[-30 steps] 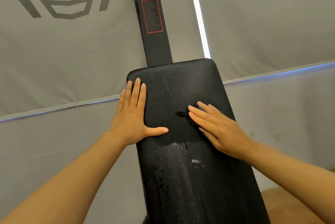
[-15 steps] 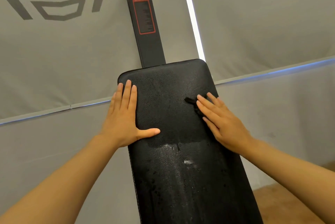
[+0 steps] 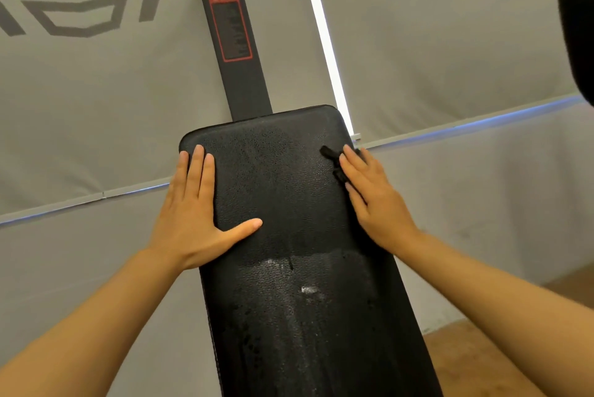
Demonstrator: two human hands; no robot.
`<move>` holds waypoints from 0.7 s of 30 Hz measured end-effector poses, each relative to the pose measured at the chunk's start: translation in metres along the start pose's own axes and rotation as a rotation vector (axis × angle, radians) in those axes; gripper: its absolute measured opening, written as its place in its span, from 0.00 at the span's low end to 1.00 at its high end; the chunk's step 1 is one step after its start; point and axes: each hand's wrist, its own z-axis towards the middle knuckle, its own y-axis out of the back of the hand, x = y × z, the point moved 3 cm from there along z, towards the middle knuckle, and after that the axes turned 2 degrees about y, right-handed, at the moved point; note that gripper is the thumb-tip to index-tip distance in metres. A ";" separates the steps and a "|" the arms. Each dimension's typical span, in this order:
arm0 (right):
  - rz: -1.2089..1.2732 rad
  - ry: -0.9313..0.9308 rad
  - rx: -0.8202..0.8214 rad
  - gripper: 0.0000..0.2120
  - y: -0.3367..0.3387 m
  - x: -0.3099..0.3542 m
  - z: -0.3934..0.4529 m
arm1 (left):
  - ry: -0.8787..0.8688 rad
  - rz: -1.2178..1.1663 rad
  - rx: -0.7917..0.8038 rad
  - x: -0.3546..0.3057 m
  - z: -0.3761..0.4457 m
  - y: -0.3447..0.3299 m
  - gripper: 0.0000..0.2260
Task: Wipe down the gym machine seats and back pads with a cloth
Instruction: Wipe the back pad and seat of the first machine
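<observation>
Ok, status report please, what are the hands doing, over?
Left hand flat on pad. Right hand pressing black cloth near pad's top right. Nothing in the way.

The back pad (image 3: 289,204) was black with a fine pebbled grain, matte over its upper part and streaked with pale, glossy wet patches lower down. The cloth (image 3: 331,155), near the pad's upper right edge, was black too, nearly lost against it. The post (image 3: 238,75) rising above the pad was black and carried a dark label (image 3: 230,27) with a red border. Behind the pad hung grey blinds (image 3: 96,91) printed with darker grey angular emblems, split by a bright white strip (image 3: 324,43). Below the pad's right side the floor (image 3: 466,358) was tan brown
</observation>
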 end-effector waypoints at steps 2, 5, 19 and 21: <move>-0.068 0.078 0.047 0.22 0.001 0.009 -0.028 | 0.012 0.022 -0.031 -0.003 -0.001 -0.001 0.57; -0.164 0.234 0.168 0.22 0.006 0.018 -0.073 | 0.040 0.037 -0.076 -0.007 -0.002 -0.003 0.55; -0.126 -0.248 -0.092 0.25 -0.015 0.029 -0.083 | 0.137 0.040 -0.208 -0.016 -0.003 -0.014 0.52; -0.191 -0.154 -0.066 0.24 -0.016 0.035 -0.095 | 0.145 0.047 -0.224 -0.018 -0.003 -0.015 0.51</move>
